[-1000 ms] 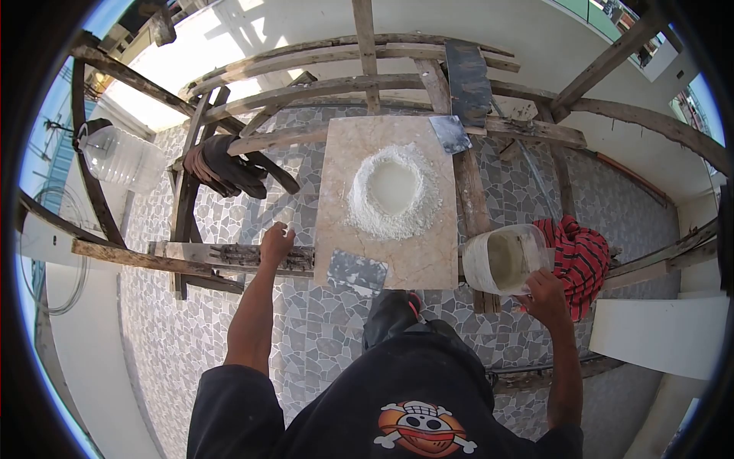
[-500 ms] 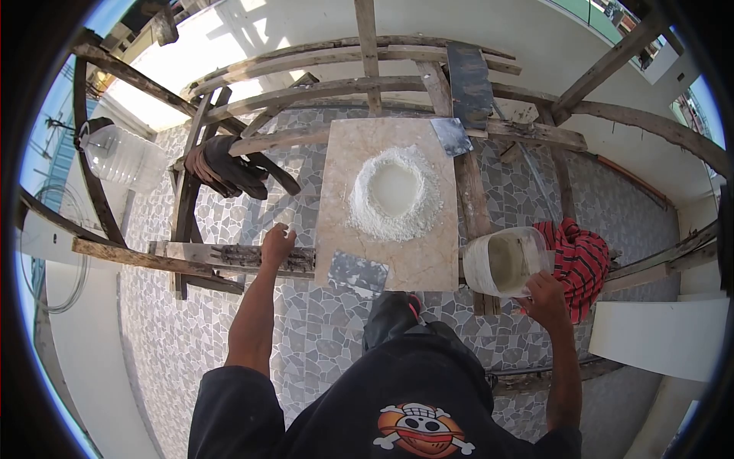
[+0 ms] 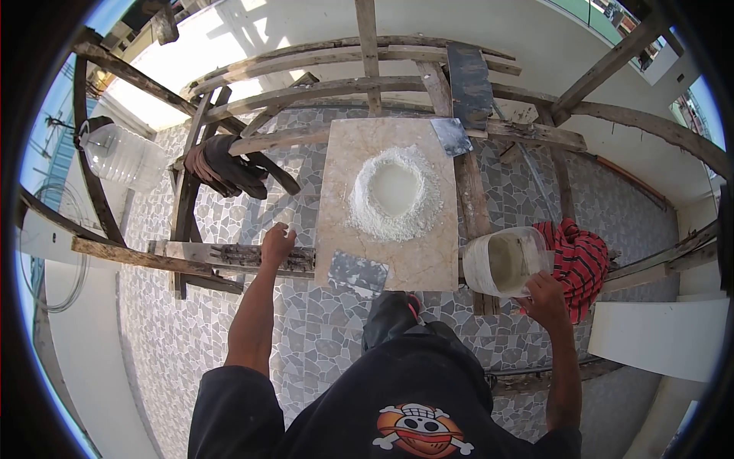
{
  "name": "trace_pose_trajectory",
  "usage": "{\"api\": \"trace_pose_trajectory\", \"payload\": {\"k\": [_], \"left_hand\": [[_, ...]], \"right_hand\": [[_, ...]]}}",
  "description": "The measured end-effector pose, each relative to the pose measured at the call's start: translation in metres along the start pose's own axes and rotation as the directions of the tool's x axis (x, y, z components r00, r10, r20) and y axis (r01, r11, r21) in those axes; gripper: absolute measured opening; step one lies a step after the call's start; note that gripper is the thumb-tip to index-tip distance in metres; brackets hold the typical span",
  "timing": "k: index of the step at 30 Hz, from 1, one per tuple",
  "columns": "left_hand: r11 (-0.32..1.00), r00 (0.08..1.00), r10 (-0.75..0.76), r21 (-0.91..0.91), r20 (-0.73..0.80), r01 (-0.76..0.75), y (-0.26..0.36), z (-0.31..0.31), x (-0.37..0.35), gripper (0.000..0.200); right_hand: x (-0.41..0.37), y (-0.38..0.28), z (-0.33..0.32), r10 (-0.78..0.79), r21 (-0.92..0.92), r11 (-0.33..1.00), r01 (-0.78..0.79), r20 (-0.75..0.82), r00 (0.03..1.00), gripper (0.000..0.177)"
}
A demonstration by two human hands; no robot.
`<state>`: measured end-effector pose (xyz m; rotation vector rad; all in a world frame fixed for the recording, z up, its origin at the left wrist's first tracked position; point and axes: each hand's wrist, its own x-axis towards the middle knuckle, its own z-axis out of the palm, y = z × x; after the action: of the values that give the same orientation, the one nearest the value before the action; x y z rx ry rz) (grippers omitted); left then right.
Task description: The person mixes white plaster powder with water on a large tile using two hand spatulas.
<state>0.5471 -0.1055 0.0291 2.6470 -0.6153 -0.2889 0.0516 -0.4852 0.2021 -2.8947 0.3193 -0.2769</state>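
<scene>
Head view, one moment.

- The right hand (image 3: 544, 297) is seen clenched on the near rim of a white plastic bucket (image 3: 501, 262). The bucket is tipped on its side, mouth towards the camera, and is set on a weathered wooden beam (image 3: 468, 191) just right of a beige stone slab (image 3: 344, 153).
- The left hand (image 3: 277, 243) is laid on a rough wooden plank (image 3: 199, 254) left of the slab, fingers bent. Whether the plank edge is gripped cannot be told; nothing else is held.
- A ring of white powder (image 3: 428, 206) with a pale pool in its middle is heaped on the slab.
- A flat metal trowel (image 3: 358, 271) is lying at the slab's near edge, between the two hands.
- A second metal trowel (image 3: 449, 135) is lying at the slab's far right corner.
- A red-and-black striped cloth (image 3: 581, 256) is bunched just right of the bucket.
- A clear plastic jug (image 3: 122, 157) is noted far left.
</scene>
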Motion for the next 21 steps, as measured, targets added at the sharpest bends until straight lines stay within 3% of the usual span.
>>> {"api": "trace_pose_trajectory", "payload": {"k": [6,21], "left_hand": [[1.0,1.0,0.007,0.009,0.003,-0.007,0.0,-0.001,0.0,0.037],[0.999,1.0,0.009,-0.036,-0.028,-0.01,0.003,-0.002,-0.003,0.038]], "right_hand": [[0.0,0.0,0.0,-0.004,0.007,1.0,0.004,0.007,1.0,0.036],[0.014,0.008,-0.012,-0.261,-0.104,0.957,0.271,0.104,0.96,0.018]]}}
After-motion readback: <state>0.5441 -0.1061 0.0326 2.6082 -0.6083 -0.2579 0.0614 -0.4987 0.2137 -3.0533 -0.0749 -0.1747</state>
